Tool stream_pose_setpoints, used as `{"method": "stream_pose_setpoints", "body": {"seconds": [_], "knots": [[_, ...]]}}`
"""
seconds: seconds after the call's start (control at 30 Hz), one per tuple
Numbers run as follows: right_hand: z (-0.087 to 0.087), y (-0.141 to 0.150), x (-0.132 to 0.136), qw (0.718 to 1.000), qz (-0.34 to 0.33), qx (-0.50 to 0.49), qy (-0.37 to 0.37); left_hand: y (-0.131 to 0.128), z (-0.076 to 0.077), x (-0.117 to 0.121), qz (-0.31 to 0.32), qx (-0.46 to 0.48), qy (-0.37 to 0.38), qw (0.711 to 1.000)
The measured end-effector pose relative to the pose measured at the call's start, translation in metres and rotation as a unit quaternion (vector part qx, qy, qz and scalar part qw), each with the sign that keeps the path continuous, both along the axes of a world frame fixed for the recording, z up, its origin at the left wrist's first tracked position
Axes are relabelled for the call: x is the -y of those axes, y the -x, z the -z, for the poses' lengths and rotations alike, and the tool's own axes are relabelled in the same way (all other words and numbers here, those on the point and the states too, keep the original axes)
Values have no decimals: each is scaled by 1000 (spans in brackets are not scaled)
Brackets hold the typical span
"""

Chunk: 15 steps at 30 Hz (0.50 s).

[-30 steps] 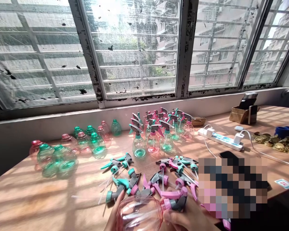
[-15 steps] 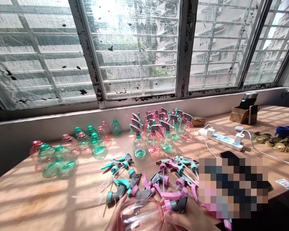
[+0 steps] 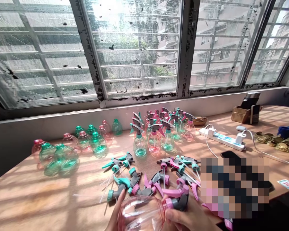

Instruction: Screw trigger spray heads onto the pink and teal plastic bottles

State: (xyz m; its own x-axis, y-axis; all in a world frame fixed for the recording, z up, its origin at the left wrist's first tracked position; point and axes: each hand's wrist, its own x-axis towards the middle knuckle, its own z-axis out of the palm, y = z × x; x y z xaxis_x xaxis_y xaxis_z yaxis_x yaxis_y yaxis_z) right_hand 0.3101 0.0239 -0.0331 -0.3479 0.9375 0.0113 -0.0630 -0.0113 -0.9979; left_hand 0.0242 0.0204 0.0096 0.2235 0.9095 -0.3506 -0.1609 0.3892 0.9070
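Here the right hand (image 3: 188, 215) pinches the pink collar of a spray head (image 3: 180, 200) at the neck of a clear pinkish bottle (image 3: 142, 213), tipped sideways low over the tabletop (image 3: 86, 179), while the left hand's (image 3: 116, 213) grip cups the bottle's side, loose spray heads (image 3: 146, 184) just beyond

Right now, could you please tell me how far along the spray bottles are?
The middle bottles look done, with sprayers on top. The left hand steadies a pink bottle; the right hand grips near its neck, where a pink-collared sprayer sits. Apparently left: open bottles on the left and loose sprayers in front.
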Motion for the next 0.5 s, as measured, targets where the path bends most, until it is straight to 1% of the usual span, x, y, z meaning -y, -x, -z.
{"method": "stream_pose_setpoints", "body": {"seconds": [0.13, 0.23, 0.37, 0.5], "knots": [[-14, 1, 4, 999, 0, -13, 30, -8, -8, -15, 29, -36, 35, 998], [-21, 2, 6, 999, -5, -15, 33, -10, -13, -19, 56, -54, 33, 996], [-15, 1, 6, 1000, 8, 10, 6, -11, -20, -11, 62, -52, 28, 996], [-10, 1, 5, 1000, 8, -21, 7, -12, -31, -4, 47, -20, 32, 998]]}}
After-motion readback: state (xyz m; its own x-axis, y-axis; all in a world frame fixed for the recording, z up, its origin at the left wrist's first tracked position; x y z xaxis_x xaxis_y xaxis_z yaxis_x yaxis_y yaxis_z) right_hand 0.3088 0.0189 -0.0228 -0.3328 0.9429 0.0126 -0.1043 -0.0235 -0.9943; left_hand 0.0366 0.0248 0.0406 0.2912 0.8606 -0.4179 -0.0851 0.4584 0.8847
